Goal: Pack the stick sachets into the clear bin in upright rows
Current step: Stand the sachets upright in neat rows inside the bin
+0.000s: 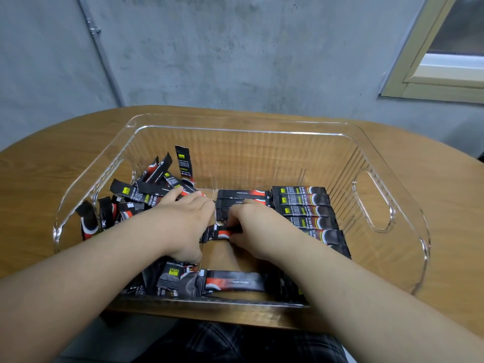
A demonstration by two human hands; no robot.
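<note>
A clear bin [372,203] stands on a wooden table and both my hands are inside it. A neat row of black stick sachets [303,205] lies side by side at the right of the bin floor. A loose pile of sachets [146,189] fills the left side. My right hand [256,229] pinches one black and red sachet [220,233] at the middle of the bin. My left hand [183,221] lies with fingers spread over the edge of the loose pile. More sachets [230,281] lie along the near wall.
The wooden table [47,184] has a rounded edge and meets a grey concrete wall at the back. The bin has a cut-out handle [372,203] on its right wall. A window frame [432,74] sits at the upper right.
</note>
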